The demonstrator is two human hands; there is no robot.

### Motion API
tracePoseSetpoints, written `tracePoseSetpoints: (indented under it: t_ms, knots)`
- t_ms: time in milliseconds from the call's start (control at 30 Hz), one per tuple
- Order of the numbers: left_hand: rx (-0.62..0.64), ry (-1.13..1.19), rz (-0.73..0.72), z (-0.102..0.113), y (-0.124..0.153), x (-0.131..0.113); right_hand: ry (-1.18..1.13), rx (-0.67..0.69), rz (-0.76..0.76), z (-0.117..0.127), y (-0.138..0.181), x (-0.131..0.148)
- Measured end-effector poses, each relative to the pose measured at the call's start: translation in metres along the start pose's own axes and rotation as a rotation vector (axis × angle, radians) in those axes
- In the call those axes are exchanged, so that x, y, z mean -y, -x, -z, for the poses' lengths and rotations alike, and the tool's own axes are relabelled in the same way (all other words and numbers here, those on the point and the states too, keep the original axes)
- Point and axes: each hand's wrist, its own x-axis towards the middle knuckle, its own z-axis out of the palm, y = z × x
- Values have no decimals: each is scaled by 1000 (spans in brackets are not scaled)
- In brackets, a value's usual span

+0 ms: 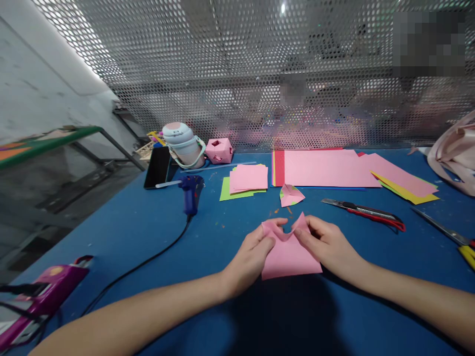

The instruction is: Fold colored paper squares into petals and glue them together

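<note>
Between my hands is a square of pink paper (291, 259), its top edge bent into a dip in the middle with the two upper corners standing up. My left hand (257, 247) pinches its left side, thumb on the near face. On the other side my right hand (324, 243) grips the upper right part, thumb pressed near the dip. Just beyond lies a small folded pink paper piece (291, 196) with green spots. A stack of pink squares (249, 178) rests on green paper (228, 190) farther back.
A blue glue gun (190, 195) with a cable lies left, near a phone (158, 168), a bottle (183, 144) and a pink paper box (219, 151). Large pink sheets (330, 168), a utility knife (365, 212) and scissors (445, 230) lie right. A purple power strip (55, 291) sits front left.
</note>
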Motion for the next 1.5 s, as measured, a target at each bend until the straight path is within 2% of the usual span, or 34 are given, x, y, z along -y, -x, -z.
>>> tracePoseSetpoints:
  t_ms: [133,267,467,533,667,833,1033,1200,1500]
  knots:
    - [41,-118,-123,0,1,-6,19,44,99,1,1,4]
    - [82,-243,-205,-2,4,-11,34,31,157,2,1,5]
    - [-61,-184,-213,-5,7,-8,27,1,162,8,2,11]
    - [-83,-241,-255,-4,7,-8,24,7,169,10,2,13]
    - [-53,-415,-316,0,7,-10,19,27,187,10,2,12]
    - [-7,-405,-306,-2,8,-14,31,25,249,9,1,9]
    - [60,-436,-332,-4,9,-14,37,-10,185,8,2,14]
    - [109,-486,-352,-5,8,-15,3,23,167,8,3,17]
    - [117,-537,-300,-5,6,-13,-93,88,56,7,1,16]
